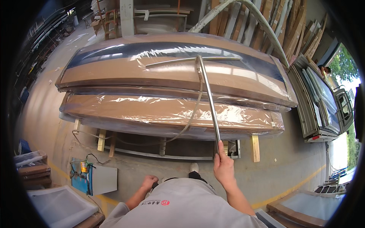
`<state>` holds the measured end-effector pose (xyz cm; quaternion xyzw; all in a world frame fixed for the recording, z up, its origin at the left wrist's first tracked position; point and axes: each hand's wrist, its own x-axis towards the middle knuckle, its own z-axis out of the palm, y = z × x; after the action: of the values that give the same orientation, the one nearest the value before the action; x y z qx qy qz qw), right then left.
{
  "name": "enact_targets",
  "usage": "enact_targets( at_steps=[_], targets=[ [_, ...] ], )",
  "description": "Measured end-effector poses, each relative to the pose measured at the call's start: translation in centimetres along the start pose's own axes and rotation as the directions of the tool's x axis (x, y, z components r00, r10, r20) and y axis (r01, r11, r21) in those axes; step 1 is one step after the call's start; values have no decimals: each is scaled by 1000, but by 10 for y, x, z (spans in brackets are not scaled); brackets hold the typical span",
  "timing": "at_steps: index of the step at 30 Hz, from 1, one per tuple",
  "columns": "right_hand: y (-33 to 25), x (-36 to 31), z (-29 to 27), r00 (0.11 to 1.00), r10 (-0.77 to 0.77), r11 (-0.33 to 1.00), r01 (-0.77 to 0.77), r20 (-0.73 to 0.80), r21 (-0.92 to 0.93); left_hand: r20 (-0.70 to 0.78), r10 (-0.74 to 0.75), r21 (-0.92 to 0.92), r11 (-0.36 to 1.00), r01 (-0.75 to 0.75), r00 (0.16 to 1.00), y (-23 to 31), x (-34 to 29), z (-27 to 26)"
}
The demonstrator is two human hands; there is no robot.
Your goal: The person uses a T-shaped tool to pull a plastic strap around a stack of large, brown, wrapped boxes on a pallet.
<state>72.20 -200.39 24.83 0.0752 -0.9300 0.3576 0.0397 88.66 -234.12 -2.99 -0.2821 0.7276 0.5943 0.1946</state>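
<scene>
My right hand (pixel 224 166) is wrapped round the lower end of a long T-shaped metal tube tool (pixel 211 102). Its thin crossbar reaches over the upper of two large flat packages, resting on or just above the wrap. A coiled pale cable (pixel 195 110) hangs from the tool's head and loops toward the left. The upper package (pixel 125 72) is brown cardboard with a dark band under shiny clear film. The lower package (pixel 152 110), also film-wrapped, sticks out nearer to me. At my left side, my left hand (pixel 151 180) is curled closed, with nothing visible in it.
Wooden blocks (pixel 255 148) and a metal frame (pixel 171 156) sit under the packages. A blue box with wires (pixel 80 178) stands at the left. Framed panels (pixel 62 203) lie at lower left. A loaded vehicle (pixel 317 102) and a person (pixel 326 70) are at right; long boards lean behind.
</scene>
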Motion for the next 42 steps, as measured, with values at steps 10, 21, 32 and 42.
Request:
enact_targets(
  at_steps=[10, 21, 32, 42],
  targets=[
    [-21, 82, 3, 994, -18, 999, 14, -109, -36, -97, -65, -87, 995, 57, 993, -16, -41, -14],
    [-30, 211, -14, 962, -200, 964, 160, -185, -211, -146, 13, -197, 979, -42, 989, -53, -57, -25],
    [-99, 306, -53, 994, 100, 988, -104, -36, -116, -270, -69, -204, 979, 13, 960, -66, -87, -15],
    [-98, 241, -36, 969, -208, 975, 194, -132, -109, -220, -157, -285, 954, 91, 963, -83, -85, -6]
  ],
)
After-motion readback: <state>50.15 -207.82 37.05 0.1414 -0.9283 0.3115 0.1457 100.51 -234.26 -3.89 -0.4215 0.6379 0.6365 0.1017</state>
